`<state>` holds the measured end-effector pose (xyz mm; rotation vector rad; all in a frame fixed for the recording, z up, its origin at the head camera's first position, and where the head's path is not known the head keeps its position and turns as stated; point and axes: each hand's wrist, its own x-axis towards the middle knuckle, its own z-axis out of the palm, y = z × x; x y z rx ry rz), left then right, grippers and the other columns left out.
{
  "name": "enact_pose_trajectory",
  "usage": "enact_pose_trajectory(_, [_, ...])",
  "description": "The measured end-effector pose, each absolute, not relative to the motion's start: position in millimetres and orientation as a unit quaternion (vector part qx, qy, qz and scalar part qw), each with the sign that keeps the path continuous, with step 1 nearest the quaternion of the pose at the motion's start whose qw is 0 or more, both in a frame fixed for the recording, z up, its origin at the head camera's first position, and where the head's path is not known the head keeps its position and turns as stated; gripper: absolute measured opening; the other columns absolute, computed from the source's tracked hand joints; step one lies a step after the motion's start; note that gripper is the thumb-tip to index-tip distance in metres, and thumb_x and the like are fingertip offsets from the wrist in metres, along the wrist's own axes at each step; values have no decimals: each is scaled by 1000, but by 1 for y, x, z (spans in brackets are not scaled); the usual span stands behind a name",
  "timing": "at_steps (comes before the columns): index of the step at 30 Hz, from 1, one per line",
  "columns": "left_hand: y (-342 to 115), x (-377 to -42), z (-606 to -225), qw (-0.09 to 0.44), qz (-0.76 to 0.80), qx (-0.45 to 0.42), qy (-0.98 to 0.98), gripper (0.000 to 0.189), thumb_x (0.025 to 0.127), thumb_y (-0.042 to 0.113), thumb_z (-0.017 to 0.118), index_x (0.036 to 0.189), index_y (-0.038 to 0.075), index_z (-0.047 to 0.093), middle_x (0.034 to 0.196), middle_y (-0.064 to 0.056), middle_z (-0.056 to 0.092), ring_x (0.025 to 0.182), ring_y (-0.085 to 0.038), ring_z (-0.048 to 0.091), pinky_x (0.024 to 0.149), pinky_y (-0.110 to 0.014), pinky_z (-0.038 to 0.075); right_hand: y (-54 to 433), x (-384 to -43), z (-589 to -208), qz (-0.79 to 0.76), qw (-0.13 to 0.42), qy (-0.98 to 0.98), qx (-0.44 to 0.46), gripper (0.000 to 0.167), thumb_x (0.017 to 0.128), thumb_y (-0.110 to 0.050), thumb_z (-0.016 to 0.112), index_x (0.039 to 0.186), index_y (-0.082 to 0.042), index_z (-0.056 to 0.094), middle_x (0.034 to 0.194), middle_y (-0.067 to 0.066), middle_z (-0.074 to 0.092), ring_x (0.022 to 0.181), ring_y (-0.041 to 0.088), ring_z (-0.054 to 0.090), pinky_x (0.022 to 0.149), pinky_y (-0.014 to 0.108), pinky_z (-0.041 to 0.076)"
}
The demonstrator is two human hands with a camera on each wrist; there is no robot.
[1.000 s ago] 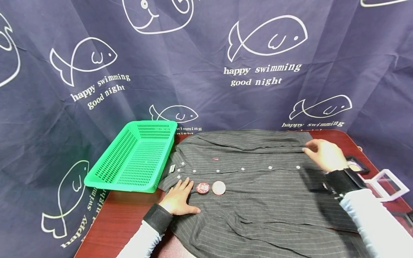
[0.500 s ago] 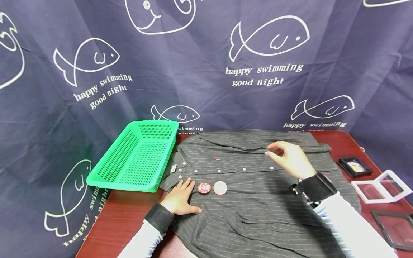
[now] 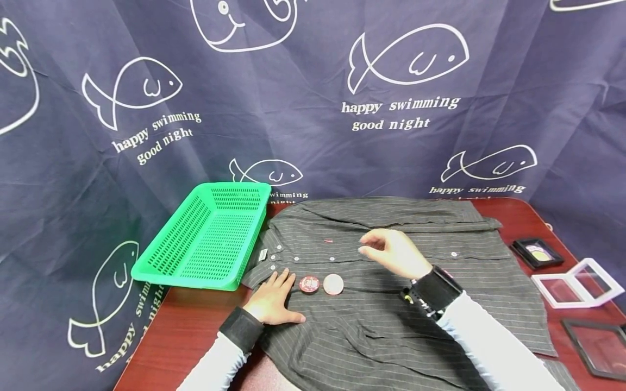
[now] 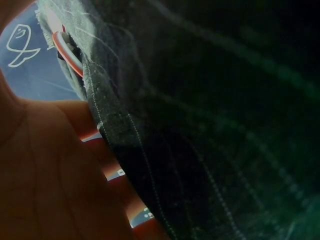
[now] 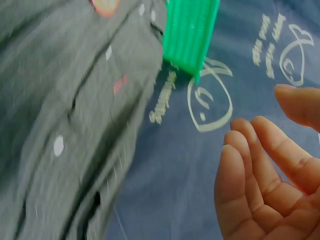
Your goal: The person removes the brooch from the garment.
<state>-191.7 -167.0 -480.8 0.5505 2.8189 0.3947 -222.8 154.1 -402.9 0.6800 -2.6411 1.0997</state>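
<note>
A dark grey striped button-up shirt (image 3: 391,309) lies spread on the table, its collar to the left. My left hand (image 3: 272,304) rests on it near the collar with fingers spread flat. Just right of those fingers lie a red round disc with a white design (image 3: 309,284) and a pale pinkish round disc (image 3: 333,284), side by side. My right hand (image 3: 393,252) is over the button placket, thumb and fingers curved apart with nothing between them. The right wrist view shows that same hand (image 5: 270,185) holding nothing, with a small red tag (image 5: 120,84) on the shirt beyond it.
A green perforated basket (image 3: 239,255) stands at the left edge of the red-brown table (image 3: 195,326). To the right are a black square case (image 3: 537,253), an opened white frame (image 3: 562,290) and a black frame (image 3: 599,347). A blue fish-print curtain (image 3: 313,108) hangs behind.
My right hand has moved left from the right end of the shirt to above its middle, bringing the black case into fuller view. The left hand stays in place on the shirt.
</note>
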Motion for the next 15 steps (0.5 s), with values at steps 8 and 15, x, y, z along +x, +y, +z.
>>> enact_pose_trajectory(8, [-167, -191, -480, 123, 133, 186, 966, 103, 70, 58, 77, 149, 4, 38, 157, -20, 32, 144, -47, 29, 108, -64, 34, 116, -231, -421, 348, 37, -899, 264, 19, 84, -22, 71, 96, -7, 72, 79, -4, 70, 71, 4, 60, 66, 25, 48])
enact_pose_trajectory(15, [-166, -191, -478, 121, 129, 185, 967, 103, 70, 58, 77, 149, 4, 39, 157, -20, 33, 143, -47, 30, 108, -63, 34, 90, -238, -434, 329, 10, -900, 287, 15, 83, -19, 72, 91, -7, 73, 75, -4, 70, 66, 1, 57, 63, 22, 46])
